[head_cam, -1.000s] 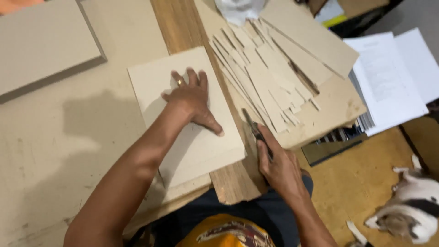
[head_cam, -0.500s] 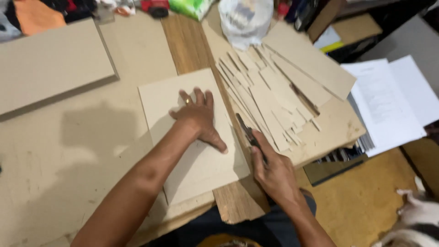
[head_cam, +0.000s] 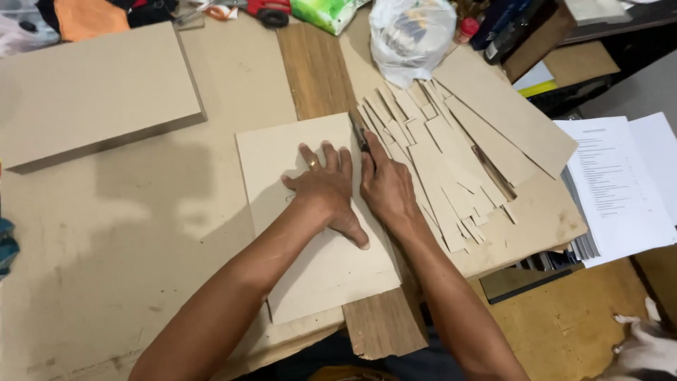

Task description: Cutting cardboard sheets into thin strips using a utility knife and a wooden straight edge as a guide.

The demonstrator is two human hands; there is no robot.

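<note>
1. While the left hand [head_cam: 326, 189] lies flat, fingers spread, pressing the card [head_cam: 310, 233] to the desk [head_cam: 106, 233],
2. the right hand [head_cam: 386, 189] grips a knife [head_cam: 358, 131] at the card's right edge, blade pointing away along it.

I'm in a cluttered craft workshop: cardboard sheets [head_cam: 99, 92] and cut strips [head_cam: 437, 162] cover my surface [head_cam: 106, 233], tools [head_cam: 271, 10] at the far edge.

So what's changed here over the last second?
The right hand, gripping the dark cutting knife, moved from the near end of the pale cardboard sheet up to its far edge. The left hand stays pressed flat on the sheet; the cut strips stay piled.
</note>
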